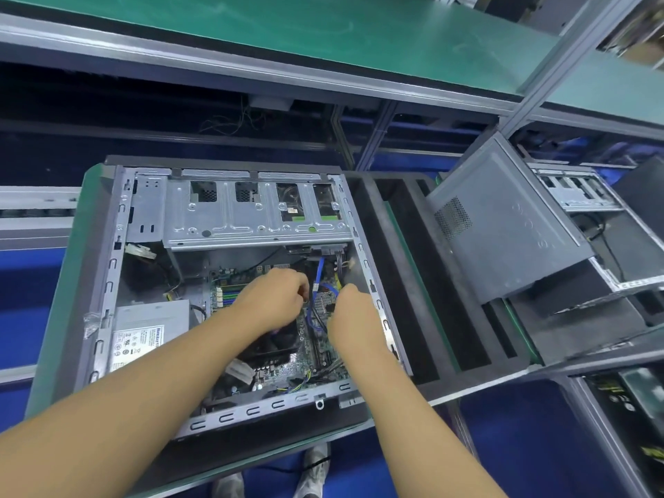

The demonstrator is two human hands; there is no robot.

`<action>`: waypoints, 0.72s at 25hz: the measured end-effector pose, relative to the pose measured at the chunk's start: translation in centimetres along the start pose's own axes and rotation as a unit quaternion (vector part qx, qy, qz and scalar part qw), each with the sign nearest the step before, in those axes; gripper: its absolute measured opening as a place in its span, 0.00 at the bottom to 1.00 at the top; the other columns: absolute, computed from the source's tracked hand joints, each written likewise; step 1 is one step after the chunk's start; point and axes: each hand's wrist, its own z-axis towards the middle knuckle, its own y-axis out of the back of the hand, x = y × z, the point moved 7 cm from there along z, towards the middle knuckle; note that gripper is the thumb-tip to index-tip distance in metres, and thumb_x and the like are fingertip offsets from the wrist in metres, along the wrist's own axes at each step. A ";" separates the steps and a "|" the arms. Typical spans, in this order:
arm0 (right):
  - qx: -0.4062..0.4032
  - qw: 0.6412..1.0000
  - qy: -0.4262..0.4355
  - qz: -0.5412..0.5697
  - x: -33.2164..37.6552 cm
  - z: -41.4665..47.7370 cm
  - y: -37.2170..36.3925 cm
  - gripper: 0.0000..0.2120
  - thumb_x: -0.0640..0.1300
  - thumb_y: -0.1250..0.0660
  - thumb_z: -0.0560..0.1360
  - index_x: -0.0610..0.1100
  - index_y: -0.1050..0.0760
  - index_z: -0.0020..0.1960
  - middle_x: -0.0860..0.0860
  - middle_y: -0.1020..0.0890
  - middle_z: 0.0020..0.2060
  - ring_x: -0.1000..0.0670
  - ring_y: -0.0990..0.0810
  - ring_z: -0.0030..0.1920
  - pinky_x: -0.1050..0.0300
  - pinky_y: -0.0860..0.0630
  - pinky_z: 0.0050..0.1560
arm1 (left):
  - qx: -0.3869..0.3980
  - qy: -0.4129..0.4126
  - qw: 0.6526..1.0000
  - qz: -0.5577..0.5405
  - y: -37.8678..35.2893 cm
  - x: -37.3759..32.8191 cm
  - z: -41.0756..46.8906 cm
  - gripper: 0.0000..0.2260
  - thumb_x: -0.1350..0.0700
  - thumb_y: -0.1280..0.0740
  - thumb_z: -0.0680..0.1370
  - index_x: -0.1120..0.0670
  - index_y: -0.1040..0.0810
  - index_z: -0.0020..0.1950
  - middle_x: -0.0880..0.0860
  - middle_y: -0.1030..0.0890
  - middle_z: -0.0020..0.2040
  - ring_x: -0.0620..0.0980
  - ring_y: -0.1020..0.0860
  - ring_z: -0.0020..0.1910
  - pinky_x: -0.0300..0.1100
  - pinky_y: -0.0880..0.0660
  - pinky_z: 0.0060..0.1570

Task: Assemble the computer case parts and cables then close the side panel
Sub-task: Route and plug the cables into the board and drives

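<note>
Inside the open computer case [107,282] on the desk [66,282], mid-cabling: left hand [273,300] pinching the glossy blue cable [319,273] above the motherboard [325,348], right hand [350,314] just beside, grip cannot tell. Apparently fitted: stamped steel drive cage [233,213], boxy labelled power supply [151,328]; white connector [142,251] loose at upper left. Left to do: finish plugs, fit flat grey vented side panel [503,228], propped on black foam [406,264] at right.

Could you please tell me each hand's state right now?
Left hand: fingers curled by the blue cable; grip cannot be told.
Right hand: fingers hidden; cannot be told.
</note>
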 end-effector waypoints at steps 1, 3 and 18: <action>-0.022 0.999 0.000 0.042 -0.1 -0.2 0.0 0.12 0.34 0.37 0.81 0.37 0.30 0.64 0.41 0.19 0.54 0.42 0.18 0.49 0.55 0.29 0.39 | 0.010 0.009 1.000 -0.004 -0.5 0.1 0.2 0.15 0.64 0.43 0.77 0.46 0.22 0.50 0.50 0.20 0.52 0.50 0.20 0.25 0.49 0.19 0.39; -0.070 0.986 -0.006 0.150 -0.6 -0.6 0.1 0.09 0.37 0.42 0.83 0.42 0.29 0.62 0.44 0.18 0.47 0.46 0.19 0.42 0.53 0.27 0.34 | 0.023 0.015 0.999 -0.041 -0.9 0.3 0.6 0.19 0.63 0.41 0.78 0.45 0.22 0.62 0.50 0.20 0.57 0.51 0.19 0.28 0.47 0.20 0.41; -0.185 0.941 0.044 0.280 -1.0 -2.3 0.2 0.10 0.38 0.47 0.83 0.50 0.34 0.59 0.54 0.27 0.48 0.52 0.26 0.47 0.66 0.33 0.40 | -0.138 0.056 0.980 -0.133 0.0 -0.5 0.7 0.15 0.70 0.40 0.73 0.50 0.27 0.47 0.49 0.25 0.50 0.51 0.26 0.47 0.46 0.28 0.45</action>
